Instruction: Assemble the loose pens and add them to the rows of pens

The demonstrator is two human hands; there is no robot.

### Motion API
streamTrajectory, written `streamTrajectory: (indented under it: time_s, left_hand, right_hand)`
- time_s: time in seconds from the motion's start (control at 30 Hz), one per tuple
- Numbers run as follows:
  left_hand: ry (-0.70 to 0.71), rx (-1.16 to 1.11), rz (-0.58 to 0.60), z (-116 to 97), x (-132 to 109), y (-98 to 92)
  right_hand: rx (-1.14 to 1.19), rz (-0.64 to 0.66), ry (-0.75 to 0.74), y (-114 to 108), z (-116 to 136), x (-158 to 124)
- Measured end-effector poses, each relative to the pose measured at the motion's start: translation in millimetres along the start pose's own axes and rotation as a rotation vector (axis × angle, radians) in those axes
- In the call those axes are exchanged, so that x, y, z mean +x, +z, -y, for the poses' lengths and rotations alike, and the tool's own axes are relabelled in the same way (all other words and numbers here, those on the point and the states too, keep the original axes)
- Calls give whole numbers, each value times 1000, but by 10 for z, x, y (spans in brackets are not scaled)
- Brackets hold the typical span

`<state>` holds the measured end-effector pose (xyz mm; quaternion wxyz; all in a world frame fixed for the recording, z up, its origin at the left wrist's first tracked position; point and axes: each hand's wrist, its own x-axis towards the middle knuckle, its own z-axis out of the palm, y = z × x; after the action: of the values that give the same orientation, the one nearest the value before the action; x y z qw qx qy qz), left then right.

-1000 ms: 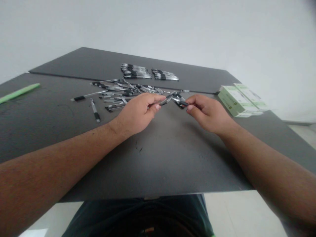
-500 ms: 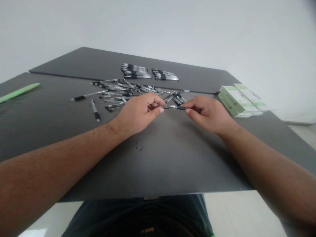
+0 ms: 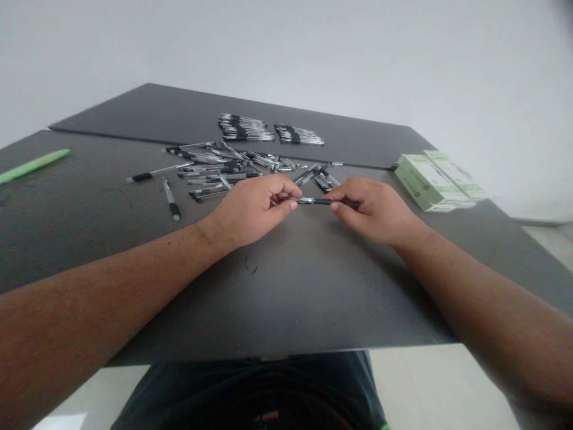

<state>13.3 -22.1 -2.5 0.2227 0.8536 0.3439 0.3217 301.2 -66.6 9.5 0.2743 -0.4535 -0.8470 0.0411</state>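
Note:
Between my hands, just above the dark table, a pen (image 3: 320, 202) with a black grip lies level. My right hand (image 3: 373, 209) pinches it from the right, thumb and fingers closed near the grip. From the left, the closed thumb and fingers of my left hand (image 3: 259, 206) hold its clear cap (image 3: 305, 200), which now meets the pen; my fingertips mostly hide the cap. Beyond my left hand, several loose pens (image 3: 210, 170) lie in a jumbled pile. A smaller cluster of pens (image 3: 324, 178) sits behind the gap between my hands.
Two neat stacks of pens, a left one (image 3: 244, 128) and a right one (image 3: 299, 134), lie at the back. Green-and-white boxes (image 3: 432, 182) stand at right. A large light-green pen-shaped object (image 3: 36, 164) lies far left. The table's front edge (image 3: 286, 356) is close to my lap.
My hands have drawn slightly closer together. The pen's silver tip, showing apart from the piece in my left hand before, is now inside it.

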Motion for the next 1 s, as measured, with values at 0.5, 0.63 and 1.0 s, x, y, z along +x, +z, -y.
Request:
streamTrajectory:
  time_s: [0.5, 0.63, 1.0]
  left_hand:
    - [-190, -358, 23, 38, 3, 63]
    - [-126, -312, 49, 34, -9, 66]
    - [-51, -155, 66, 23, -6, 1]
  right_hand:
    - [106, -40, 152, 14, 70, -19]
    - [104, -48, 124, 17, 73, -15]
    - [87, -44, 116, 9, 75, -8]
